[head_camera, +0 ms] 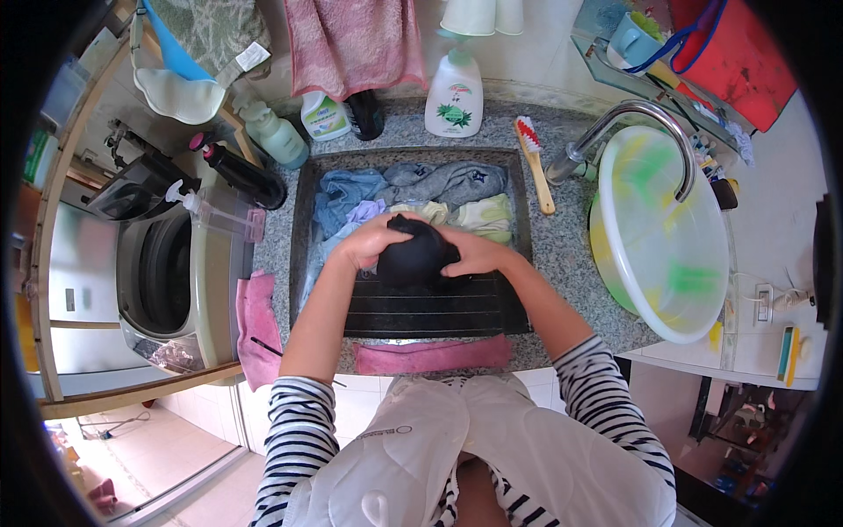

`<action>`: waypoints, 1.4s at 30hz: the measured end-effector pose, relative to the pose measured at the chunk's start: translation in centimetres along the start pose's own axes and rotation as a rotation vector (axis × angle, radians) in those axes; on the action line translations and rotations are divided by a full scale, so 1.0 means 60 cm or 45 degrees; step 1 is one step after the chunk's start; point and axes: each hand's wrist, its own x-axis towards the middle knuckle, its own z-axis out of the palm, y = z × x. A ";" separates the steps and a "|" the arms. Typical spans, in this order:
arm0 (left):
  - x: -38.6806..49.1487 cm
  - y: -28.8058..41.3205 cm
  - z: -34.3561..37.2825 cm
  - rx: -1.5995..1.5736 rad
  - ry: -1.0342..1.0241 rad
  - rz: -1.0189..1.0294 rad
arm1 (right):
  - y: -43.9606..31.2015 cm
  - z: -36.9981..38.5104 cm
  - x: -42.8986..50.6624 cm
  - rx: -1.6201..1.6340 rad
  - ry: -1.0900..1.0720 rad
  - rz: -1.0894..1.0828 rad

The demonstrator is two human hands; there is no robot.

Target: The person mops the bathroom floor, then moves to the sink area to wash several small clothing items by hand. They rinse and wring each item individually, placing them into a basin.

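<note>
Between both hands is a bunched black cloth (415, 253), held over the near part of a stone laundry sink (306, 197). My left hand (375, 240) grips its left side, thumb on top. Around its right side curls my right hand (477, 250). Beneath the cloth lies a dark ridged washboard (428, 309). Farther back in the sink are wet clothes: a blue garment (349, 188), a grey garment with dark star marks (441, 181), a pale yellow-green cloth (484, 217) and a small lilac cloth (365, 211).
A wooden scrub brush (537, 165) lies right of the sink, beside a chrome faucet (622, 118) and a tilted plastic basin (658, 230). Several bottles stand behind, including a white one (454, 99). A pink cloth (431, 356) covers the front edge; an open washing machine (158, 277) is left.
</note>
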 end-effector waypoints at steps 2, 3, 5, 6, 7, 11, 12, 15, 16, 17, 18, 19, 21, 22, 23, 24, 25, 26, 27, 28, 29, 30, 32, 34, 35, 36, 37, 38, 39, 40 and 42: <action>-0.005 0.037 0.010 0.086 0.248 -0.036 | -0.060 -0.006 0.030 -0.087 -0.384 0.351; 0.001 0.052 0.003 0.052 0.295 -0.048 | -0.044 0.001 0.031 0.188 -0.241 0.335; 0.000 0.070 0.014 -0.110 0.461 0.033 | 0.013 0.026 0.026 0.744 0.057 0.309; -0.005 0.044 -0.022 -0.100 0.488 0.064 | -0.022 0.033 0.031 0.892 0.185 0.286; -0.006 0.025 -0.032 -0.036 0.607 0.014 | -0.012 0.031 0.029 0.916 0.225 0.339; -0.013 -0.122 -0.089 0.149 0.843 -0.179 | 0.052 0.044 0.020 1.167 0.427 0.431; -0.015 -0.141 -0.068 -0.056 0.707 -0.199 | 0.073 0.046 0.012 1.222 0.455 0.431; -0.021 -0.142 0.036 -0.341 0.771 -0.236 | 0.037 0.062 0.009 1.001 0.417 0.499; -0.010 -0.144 0.033 -0.412 0.603 -0.190 | 0.016 0.065 0.006 0.859 0.391 0.527; -0.007 -0.150 0.033 -0.435 0.607 -0.155 | 0.022 0.072 0.004 0.692 0.325 0.487; -0.002 -0.142 0.041 -0.454 0.602 -0.119 | 0.026 0.073 0.005 0.521 0.267 0.445; 0.002 -0.133 0.047 -0.473 0.597 -0.084 | 0.030 0.073 0.004 0.352 0.210 0.402; 0.000 -0.113 0.050 -0.515 0.502 0.102 | 0.034 0.073 -0.003 0.361 0.274 0.446; -0.002 -0.105 0.049 -0.483 0.473 0.165 | 0.034 0.075 -0.006 0.444 0.318 0.483; -0.006 -0.096 0.051 -0.451 0.444 0.228 | 0.035 0.076 -0.009 0.527 0.361 0.521; -0.013 -0.080 0.057 -0.435 0.391 0.247 | 0.027 0.078 -0.006 0.903 0.438 0.536; -0.014 -0.075 0.053 -0.337 0.387 0.236 | 0.016 0.081 -0.002 1.281 0.509 0.543; -0.016 -0.070 0.047 -0.239 0.383 0.224 | 0.009 0.082 0.003 1.660 0.572 0.540; -0.018 -0.062 0.044 -0.136 0.373 0.210 | 0.012 0.080 0.007 1.718 0.555 0.468; -0.025 -0.048 0.040 -0.094 0.304 0.157 | 0.022 0.074 0.014 1.773 0.537 0.394; -0.028 -0.043 0.035 -0.098 0.281 0.166 | 0.032 0.069 0.021 1.827 0.519 0.320; -0.031 -0.042 0.031 -0.102 0.259 0.172 | 0.045 0.066 0.028 1.779 0.576 0.257; -0.030 -0.048 0.028 -0.208 0.263 0.238 | 0.066 0.059 0.038 1.674 0.695 0.135; -0.052 -0.036 0.041 -0.404 0.316 0.334 | 0.001 0.045 0.040 1.645 0.711 0.115; -0.059 -0.030 0.049 -0.503 0.333 0.385 | -0.025 0.038 0.038 1.623 0.726 0.103; -0.058 -0.035 0.040 -0.540 0.278 0.362 | -0.015 0.035 0.039 1.555 0.750 0.060; -0.053 -0.042 0.037 -0.617 0.268 0.290 | -0.005 0.033 0.036 1.443 0.747 0.094; -0.048 -0.049 0.034 -0.694 0.258 0.219 | 0.003 0.031 0.034 1.331 0.742 0.128; -0.047 -0.049 0.039 -0.776 0.253 0.149 | -0.001 0.029 0.033 1.218 0.730 0.167; -0.043 -0.048 0.042 -0.621 0.344 0.055 | -0.006 0.029 0.034 1.143 0.731 0.189; -0.035 -0.042 0.049 -0.309 0.521 -0.130 | -0.018 0.032 0.038 0.991 0.725 0.230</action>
